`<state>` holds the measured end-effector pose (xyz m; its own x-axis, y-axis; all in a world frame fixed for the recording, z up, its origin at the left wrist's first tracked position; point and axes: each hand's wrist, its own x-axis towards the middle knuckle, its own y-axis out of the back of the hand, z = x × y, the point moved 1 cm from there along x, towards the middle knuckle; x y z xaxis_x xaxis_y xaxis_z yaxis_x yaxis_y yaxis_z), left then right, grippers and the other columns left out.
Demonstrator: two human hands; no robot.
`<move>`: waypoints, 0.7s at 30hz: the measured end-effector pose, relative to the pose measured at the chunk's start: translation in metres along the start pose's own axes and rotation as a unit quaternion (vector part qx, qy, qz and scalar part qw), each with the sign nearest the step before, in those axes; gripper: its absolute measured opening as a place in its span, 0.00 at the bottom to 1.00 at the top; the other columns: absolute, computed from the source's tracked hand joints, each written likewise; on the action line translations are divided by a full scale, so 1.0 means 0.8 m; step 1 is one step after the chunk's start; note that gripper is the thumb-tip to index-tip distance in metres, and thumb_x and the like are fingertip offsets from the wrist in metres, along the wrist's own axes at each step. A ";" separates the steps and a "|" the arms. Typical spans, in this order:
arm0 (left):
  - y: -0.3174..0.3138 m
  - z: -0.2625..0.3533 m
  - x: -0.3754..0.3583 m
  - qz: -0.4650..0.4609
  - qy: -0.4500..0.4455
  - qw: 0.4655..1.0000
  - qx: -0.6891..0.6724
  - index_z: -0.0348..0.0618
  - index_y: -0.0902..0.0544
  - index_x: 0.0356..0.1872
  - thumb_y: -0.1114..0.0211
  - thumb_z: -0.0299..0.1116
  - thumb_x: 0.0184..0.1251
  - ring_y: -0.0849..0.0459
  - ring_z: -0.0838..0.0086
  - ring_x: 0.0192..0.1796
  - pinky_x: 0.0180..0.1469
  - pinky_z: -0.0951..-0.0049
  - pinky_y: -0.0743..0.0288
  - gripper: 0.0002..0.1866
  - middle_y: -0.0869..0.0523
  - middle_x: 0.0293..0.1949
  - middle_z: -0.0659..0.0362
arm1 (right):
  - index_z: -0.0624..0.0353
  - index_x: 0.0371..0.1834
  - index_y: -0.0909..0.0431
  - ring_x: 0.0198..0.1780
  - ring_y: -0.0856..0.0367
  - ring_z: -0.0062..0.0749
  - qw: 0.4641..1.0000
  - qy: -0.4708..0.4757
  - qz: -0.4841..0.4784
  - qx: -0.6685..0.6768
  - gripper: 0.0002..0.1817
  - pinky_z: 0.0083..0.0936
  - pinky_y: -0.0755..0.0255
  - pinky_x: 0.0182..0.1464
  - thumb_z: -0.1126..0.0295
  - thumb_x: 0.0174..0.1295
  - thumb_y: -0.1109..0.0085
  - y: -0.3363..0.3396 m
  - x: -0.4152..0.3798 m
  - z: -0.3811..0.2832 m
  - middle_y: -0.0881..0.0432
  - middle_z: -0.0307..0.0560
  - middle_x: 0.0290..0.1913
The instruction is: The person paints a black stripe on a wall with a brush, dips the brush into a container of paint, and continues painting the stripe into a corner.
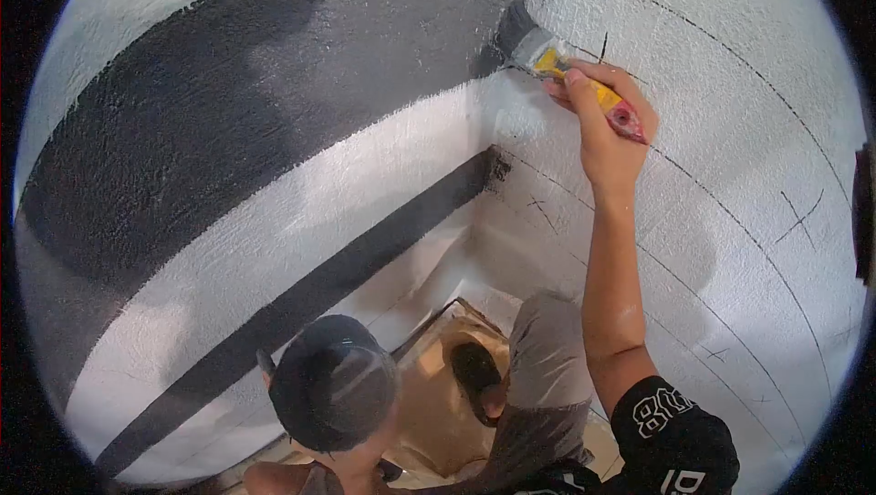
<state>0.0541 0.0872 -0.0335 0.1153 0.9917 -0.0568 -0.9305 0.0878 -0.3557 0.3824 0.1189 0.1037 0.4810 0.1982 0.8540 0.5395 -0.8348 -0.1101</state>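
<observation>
My right hand (613,107) is closed round the yellow and red handle of a paintbrush (552,61). The brush's dark bristles touch the wall at the right end of a wide dark grey painted band (365,30), near the inner corner. Below that band, past a white strip, runs a narrower dark grey band (365,262). Thin curved lines and small X marks are drawn on the white wall (730,121) to the right. My left hand is not in view.
A person in a dark cap (336,384) is just below the left wall's narrower band. A dark shoe (475,372) rests on a brown floor covering (424,404). A bent leg in grey trousers (547,349) is beside it, close to the wall corner.
</observation>
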 end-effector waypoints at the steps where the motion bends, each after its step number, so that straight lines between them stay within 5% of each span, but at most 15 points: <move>1: 0.003 -0.003 0.002 0.000 0.000 1.000 0.002 0.42 0.42 0.64 0.26 0.27 0.35 0.23 0.61 0.52 0.54 0.58 0.26 0.48 0.30 0.57 0.48 | 0.67 0.34 0.21 0.32 0.19 0.22 1.000 0.005 0.004 -0.003 0.05 0.15 0.28 0.35 0.77 0.56 0.41 0.001 0.001 -0.002 0.19 0.45 0.30; 3: 0.008 -0.004 0.006 -0.035 -0.258 0.940 0.222 0.41 0.41 0.62 0.27 0.26 0.37 0.24 0.60 0.53 0.54 0.59 0.26 0.45 0.31 0.57 0.49 | 0.66 0.34 0.21 0.31 0.20 0.22 0.997 0.068 0.023 -0.042 0.05 0.16 0.28 0.35 0.78 0.54 0.41 -0.002 0.002 -0.006 0.19 0.45 0.30; 9: 0.000 -0.003 0.003 -0.026 -0.100 0.975 0.197 0.39 0.40 0.61 0.25 0.27 0.35 0.23 0.63 0.52 0.53 0.66 0.26 0.46 0.26 0.53 0.51 | 0.63 0.33 0.20 0.29 0.21 0.29 0.968 0.175 -0.043 -0.174 0.07 0.19 0.29 0.34 0.81 0.49 0.40 -0.015 -0.018 0.009 0.19 0.48 0.29; 21: 0.002 -0.014 0.002 0.002 -0.135 0.952 0.275 0.31 0.38 0.57 0.21 0.30 0.32 0.26 0.61 0.53 0.57 0.66 0.32 0.46 0.27 0.52 0.46 | 0.67 0.35 0.21 0.37 0.19 0.26 0.958 0.192 -0.039 -0.211 0.05 0.19 0.28 0.42 0.82 0.54 0.42 -0.014 -0.039 0.003 0.17 0.48 0.34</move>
<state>0.0565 0.0881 -0.0443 0.0879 0.9734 0.2114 -0.9804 0.0470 0.1913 0.3631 0.1229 0.0770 0.1162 0.1327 0.9843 0.1979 -0.9743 0.1079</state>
